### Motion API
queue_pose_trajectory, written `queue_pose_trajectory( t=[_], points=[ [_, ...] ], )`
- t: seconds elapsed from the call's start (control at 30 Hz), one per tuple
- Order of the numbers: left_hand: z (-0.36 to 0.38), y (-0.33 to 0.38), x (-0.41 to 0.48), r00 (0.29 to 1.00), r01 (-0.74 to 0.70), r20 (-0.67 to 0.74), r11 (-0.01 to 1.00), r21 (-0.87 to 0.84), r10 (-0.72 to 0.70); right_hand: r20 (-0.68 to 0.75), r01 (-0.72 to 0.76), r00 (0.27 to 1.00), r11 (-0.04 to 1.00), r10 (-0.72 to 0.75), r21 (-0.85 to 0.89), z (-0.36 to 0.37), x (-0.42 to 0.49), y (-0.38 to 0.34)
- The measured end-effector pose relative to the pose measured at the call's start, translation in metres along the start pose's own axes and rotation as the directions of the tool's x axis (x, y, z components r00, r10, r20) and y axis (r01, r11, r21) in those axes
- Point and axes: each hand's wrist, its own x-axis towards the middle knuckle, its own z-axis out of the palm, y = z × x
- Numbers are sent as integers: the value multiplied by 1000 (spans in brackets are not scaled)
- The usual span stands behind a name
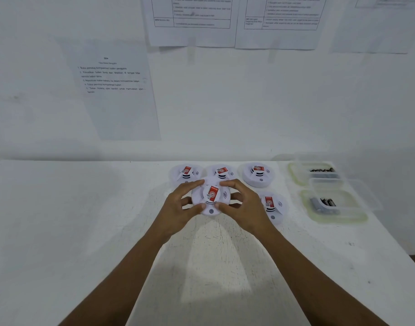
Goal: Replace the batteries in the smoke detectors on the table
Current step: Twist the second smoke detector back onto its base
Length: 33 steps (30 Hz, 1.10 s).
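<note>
You hold one smoke detector (211,196) between both hands, over the middle of the desk (60,220).

Your left hand (178,208) grips its left rim and your right hand (245,205) its right rim, with fingers curled over the far edge and thumbs on the near edge. Its red label faces up. Whether it rests on the desk or sits just above it cannot be told. Just behind it, near the wall, stand the back-left detector (186,172), back-middle detector (221,172) and back-right detector (257,174). A fifth detector (271,205) lies just beside your right hand. Toward the desk's right edge, the far tub (293,175) and near tub (307,208) hold batteries.
</note>
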Motion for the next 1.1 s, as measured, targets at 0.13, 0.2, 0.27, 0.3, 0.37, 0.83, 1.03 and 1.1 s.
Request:
queue_pose_trajectory(
  t=[0.13, 0.2, 0.27, 0.3, 0.37, 0.83, 1.03, 1.1],
  points=[
    [-1, 0, 0, 1000, 1, 5, 1000, -15, -1, -2, 2, 1000, 1000, -2, -9, 0, 0, 2],
    [-1, 0, -1, 1000, 12, 3, 1000, -22, -12, -4, 0, 1000, 1000, 0, -8, 1, 0, 2],
    [-1, -1, -1, 1000, 15, 4, 1000, -24, -15, -4, 1, 1000, 1000, -1, -7, 0, 0, 2],
    [-1, 0, 0, 1000, 14, 5, 1000, -21, -14, -5, 3, 1000, 1000, -3, -5, 0, 0, 2],
    [-1, -1, -1, 1000, 13, 8, 1000, -18, -13, -4, 8, 1000, 1000, -8, 1, 1, 0, 2],
    [-1, -3, -2, 1000, 30, 8, 999, -28, -30, -5, 25, 1000, 1000, -25, -10, 2, -1, 5],
    [-1, -2, -2, 999, 29, 14, 999, -26, -29, -8, 18, 1000, 1000, -18, -9, 2, 0, 6],
    [-1, -4, -1, 1000, 26, 14, 1000, -15, -25, -9, 15, 1000, 1000, -15, -5, 2, 0, 6]
  ],
)
